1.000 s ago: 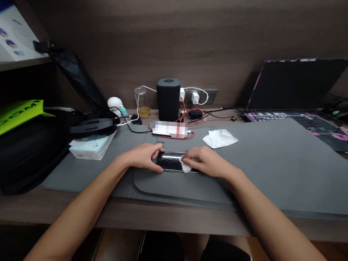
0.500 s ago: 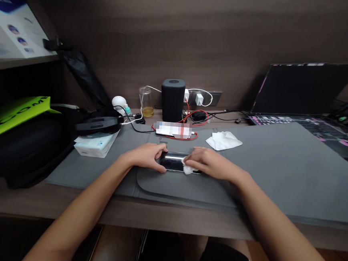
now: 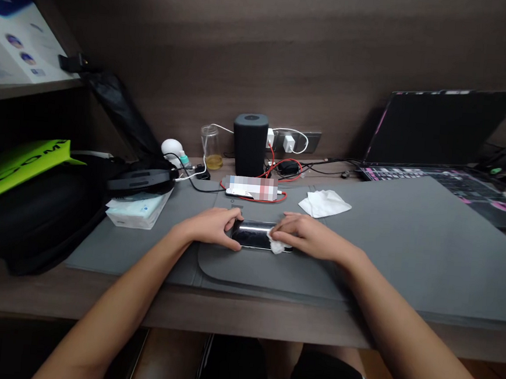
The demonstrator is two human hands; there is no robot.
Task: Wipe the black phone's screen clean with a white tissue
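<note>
A dark-screened smartphone (image 3: 251, 236) lies flat, lengthwise across the grey desk mat. My left hand (image 3: 215, 226) grips its left end, thumb at the near edge and fingers at the far edge. Over the right end, my right hand (image 3: 308, 235) is closed on a crumpled white tissue (image 3: 278, 246) that touches the screen. Part of the phone's right end is hidden under this hand and the tissue. Another white tissue (image 3: 325, 204) lies spread on the mat beyond my right hand. Behind the phone is a second phone (image 3: 252, 188) with a red cable, its screen blurred out.
A black speaker (image 3: 249, 145) stands at the back beside a glass jar (image 3: 212, 148) and plugged-in chargers (image 3: 289, 143). An open laptop (image 3: 441, 131) is at the right. On the left are a tissue pack (image 3: 137, 211) and a black bag (image 3: 36, 213). Cables run along the back.
My right hand and its tissue have shifted slightly to the right along the screen. My left hand keeps its hold on the phone. The camera view has moved a little.
</note>
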